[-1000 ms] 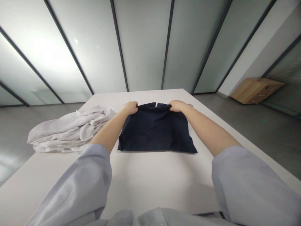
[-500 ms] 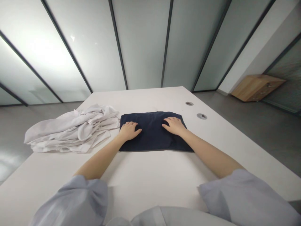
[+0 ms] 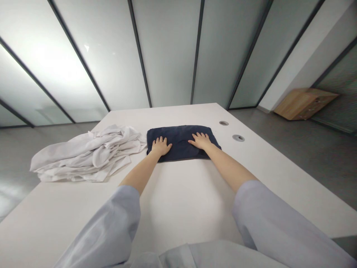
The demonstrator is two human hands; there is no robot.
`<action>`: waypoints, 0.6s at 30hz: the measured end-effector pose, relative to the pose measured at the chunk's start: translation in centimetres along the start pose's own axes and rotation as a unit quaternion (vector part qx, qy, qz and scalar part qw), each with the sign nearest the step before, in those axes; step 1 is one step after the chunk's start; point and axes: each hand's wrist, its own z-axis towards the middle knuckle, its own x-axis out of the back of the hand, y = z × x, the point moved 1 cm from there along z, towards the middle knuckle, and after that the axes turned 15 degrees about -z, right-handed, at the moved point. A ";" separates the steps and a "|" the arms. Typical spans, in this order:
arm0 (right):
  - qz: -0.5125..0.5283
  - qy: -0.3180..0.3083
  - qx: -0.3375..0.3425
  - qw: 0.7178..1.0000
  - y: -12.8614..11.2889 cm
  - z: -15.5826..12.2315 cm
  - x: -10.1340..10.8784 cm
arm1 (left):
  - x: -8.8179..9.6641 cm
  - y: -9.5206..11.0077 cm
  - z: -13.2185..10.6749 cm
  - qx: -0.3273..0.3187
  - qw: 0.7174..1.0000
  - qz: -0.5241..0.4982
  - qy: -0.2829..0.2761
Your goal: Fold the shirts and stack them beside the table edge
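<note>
A dark navy folded cloth (image 3: pixel 180 145), perhaps a garment, lies as a flat rectangle on the white table (image 3: pixel 184 197). My left hand (image 3: pixel 161 146) rests palm down on its left part, fingers spread. On its right part lies my right hand (image 3: pixel 201 141), also flat with the fingers apart. Neither hand grips the fabric. What kind of garment it is cannot be made out.
To the left, a crumpled heap of white cloth (image 3: pixel 95 152) reaches over the table's left edge and touches the navy cloth's side. Two round cable holes (image 3: pixel 238 138) are set in the table at right. A wooden cabinet (image 3: pixel 302 104) stands on the floor beyond.
The navy cloth has slid away from me, toward the table's far edge, and looks smaller. Both hands have moved forward with it, and their fingers are spread wider.
</note>
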 end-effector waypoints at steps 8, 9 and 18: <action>-0.020 0.116 0.040 0.992 -2.1 -3.4 0.7 | 0.2 0.3 -3.4 -0.098 0.992 0.011 0.075; -0.016 0.120 0.052 0.991 -2.3 -4.3 0.4 | 0.0 0.3 -4.2 -0.107 0.991 0.008 0.077; 0.037 0.090 0.065 0.993 -2.0 -8.1 -0.6 | -0.9 -0.1 -6.8 -0.112 0.991 -0.023 0.062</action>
